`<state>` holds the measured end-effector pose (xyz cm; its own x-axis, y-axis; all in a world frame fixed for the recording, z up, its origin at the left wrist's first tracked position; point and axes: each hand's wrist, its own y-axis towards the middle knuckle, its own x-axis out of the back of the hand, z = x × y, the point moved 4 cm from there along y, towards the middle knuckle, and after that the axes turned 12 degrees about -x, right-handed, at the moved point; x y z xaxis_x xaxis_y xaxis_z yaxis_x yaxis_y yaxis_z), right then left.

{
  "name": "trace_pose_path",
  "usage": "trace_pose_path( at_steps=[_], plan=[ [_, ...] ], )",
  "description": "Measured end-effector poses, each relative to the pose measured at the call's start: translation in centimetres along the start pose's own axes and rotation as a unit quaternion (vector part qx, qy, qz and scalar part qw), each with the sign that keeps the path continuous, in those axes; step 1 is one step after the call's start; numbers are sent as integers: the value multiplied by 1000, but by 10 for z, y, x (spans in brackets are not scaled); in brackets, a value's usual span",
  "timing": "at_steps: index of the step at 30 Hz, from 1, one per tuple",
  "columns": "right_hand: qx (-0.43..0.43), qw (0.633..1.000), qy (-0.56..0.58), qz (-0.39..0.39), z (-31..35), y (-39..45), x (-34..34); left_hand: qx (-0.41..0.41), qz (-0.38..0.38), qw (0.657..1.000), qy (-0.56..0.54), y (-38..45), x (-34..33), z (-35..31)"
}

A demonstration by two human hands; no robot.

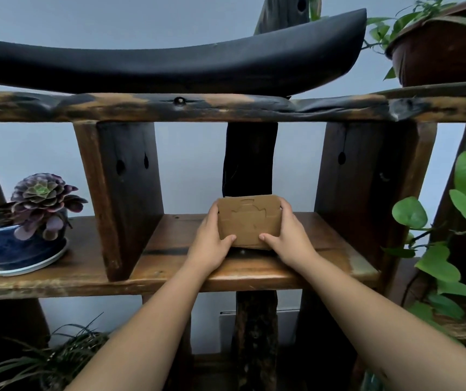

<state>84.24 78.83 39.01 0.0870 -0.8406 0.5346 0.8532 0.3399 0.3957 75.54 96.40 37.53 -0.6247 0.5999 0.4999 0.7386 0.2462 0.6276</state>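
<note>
A small brown cardboard box (249, 221) sits in the middle bay of a dark wooden shelf (254, 270). My left hand (210, 241) grips its left side, fingers wrapped round the far edge and thumb on the front face. On the other side my right hand (289, 238) holds the box the same way. The box's underside is hidden, so whether it rests on the board or hangs just above it is unclear.
Thick wooden uprights (124, 193) (361, 187) wall the bay on both sides. A purple succulent in a blue pot (29, 235) stands to the left. A long black dish (170, 63) and a brown plant pot (440, 52) sit above. Green vine leaves (423, 221) hang at right.
</note>
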Motion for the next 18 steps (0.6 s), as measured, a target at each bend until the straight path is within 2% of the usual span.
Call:
trace_pose_path(
  at_steps=[7,18],
  plan=[
    [1,998,-46,-33,-6,-2,-13,-3,5,999,31,2,-4,5],
    [-13,995,-80,-58,-12,-1,-13,3,3,1000,9,4,-6,4]
  ],
)
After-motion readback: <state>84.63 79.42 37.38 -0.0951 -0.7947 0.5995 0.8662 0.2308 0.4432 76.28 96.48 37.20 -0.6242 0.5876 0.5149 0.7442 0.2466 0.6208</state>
